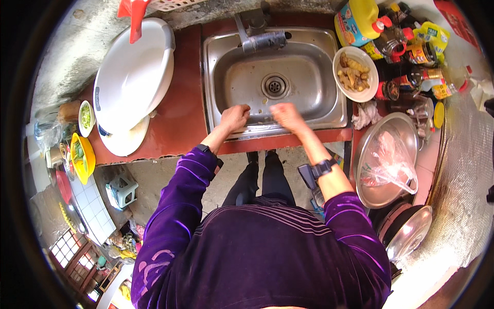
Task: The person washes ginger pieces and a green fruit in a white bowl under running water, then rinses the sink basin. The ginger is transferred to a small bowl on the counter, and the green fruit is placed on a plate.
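Note:
Over the front rim of a stainless steel sink (247,77), my left hand (234,117) has its fingers curled in, with nothing visible in them. My right hand (287,116), blurred, is also curled, a short way to the right and apart from the left. The inner sides of both hands are hidden. Between and beyond them are the drain strainer (275,85) and a small pale scrap (264,101) on the basin floor. A dark faucet (264,41) reaches over the back of the basin.
On the left, a large white plastic basin (131,73) leans above a white board (127,139). A bowl of ginger (355,74) stands by the sink's right rim, beside several sauce bottles (389,40). A steel bowl (370,162) with a plastic bag of meat (388,154) is at right.

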`<act>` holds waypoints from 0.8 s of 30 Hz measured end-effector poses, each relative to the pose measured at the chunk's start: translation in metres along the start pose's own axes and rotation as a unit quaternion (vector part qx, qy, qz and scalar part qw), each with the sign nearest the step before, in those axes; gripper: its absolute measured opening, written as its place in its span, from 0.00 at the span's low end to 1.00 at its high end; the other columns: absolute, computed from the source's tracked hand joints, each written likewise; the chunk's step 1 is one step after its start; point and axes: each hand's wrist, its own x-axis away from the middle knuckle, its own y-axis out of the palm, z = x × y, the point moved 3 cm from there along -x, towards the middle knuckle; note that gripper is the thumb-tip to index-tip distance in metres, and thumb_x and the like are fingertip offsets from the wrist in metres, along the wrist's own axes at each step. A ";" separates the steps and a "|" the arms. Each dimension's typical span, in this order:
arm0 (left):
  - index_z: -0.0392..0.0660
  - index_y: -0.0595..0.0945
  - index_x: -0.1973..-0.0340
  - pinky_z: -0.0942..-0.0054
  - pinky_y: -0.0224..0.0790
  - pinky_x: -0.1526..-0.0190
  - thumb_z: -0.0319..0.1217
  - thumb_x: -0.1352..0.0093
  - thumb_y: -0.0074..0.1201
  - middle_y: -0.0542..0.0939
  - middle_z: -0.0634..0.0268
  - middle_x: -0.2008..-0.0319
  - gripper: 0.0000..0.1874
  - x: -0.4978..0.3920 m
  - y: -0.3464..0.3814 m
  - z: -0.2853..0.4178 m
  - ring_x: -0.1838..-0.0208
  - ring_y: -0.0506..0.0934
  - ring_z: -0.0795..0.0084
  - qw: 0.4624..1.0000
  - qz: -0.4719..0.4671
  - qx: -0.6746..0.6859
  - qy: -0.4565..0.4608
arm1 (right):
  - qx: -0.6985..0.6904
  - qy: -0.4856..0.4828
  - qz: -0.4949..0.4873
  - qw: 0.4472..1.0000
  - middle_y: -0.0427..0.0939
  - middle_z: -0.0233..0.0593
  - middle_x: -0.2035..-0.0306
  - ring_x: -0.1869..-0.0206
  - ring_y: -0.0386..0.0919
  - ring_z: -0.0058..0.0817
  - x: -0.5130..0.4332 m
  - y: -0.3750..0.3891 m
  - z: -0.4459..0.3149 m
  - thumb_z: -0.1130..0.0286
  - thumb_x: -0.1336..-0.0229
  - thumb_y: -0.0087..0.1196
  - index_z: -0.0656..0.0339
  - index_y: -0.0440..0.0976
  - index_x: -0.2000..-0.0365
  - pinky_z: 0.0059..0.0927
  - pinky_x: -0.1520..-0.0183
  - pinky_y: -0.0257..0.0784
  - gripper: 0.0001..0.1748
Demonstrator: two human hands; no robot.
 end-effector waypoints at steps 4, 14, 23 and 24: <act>0.47 0.82 0.60 0.56 0.70 0.58 0.37 0.37 0.45 0.81 0.52 0.66 0.15 0.012 -0.001 0.015 0.60 0.79 0.52 0.995 -0.028 -0.090 0.001 | -0.354 0.032 -0.028 0.934 0.58 0.24 0.87 0.88 0.56 0.13 0.106 -0.013 -0.024 0.55 0.38 0.48 0.55 0.62 0.85 0.15 0.87 0.48 0.23; 0.44 0.80 0.72 0.54 0.71 0.62 0.35 0.40 0.45 0.80 0.52 0.73 0.11 0.015 0.001 0.025 0.66 0.79 0.51 0.992 0.010 -0.126 0.023 | -0.402 0.427 0.311 0.748 0.63 0.28 0.87 0.90 0.58 0.23 0.116 0.059 0.328 0.50 0.36 0.42 0.53 0.63 0.79 0.23 0.85 0.61 0.22; 0.44 0.80 0.75 0.52 0.70 0.65 0.36 0.38 0.43 0.80 0.51 0.75 0.12 0.017 0.001 0.018 0.69 0.78 0.49 0.990 0.011 -0.137 0.022 | -0.587 0.223 0.362 0.688 0.74 0.36 0.74 0.72 0.71 0.27 0.113 0.010 0.249 0.65 0.36 0.44 0.59 0.69 0.71 0.31 0.70 0.69 0.11; 0.44 0.80 0.76 0.52 0.69 0.65 0.36 0.38 0.43 0.80 0.51 0.76 0.12 0.016 0.001 0.019 0.69 0.78 0.49 0.991 0.014 -0.131 0.024 | -0.537 0.199 0.331 0.750 0.73 0.37 0.75 0.74 0.71 0.27 0.134 0.005 0.221 0.65 0.36 0.44 0.60 0.69 0.71 0.30 0.72 0.67 0.11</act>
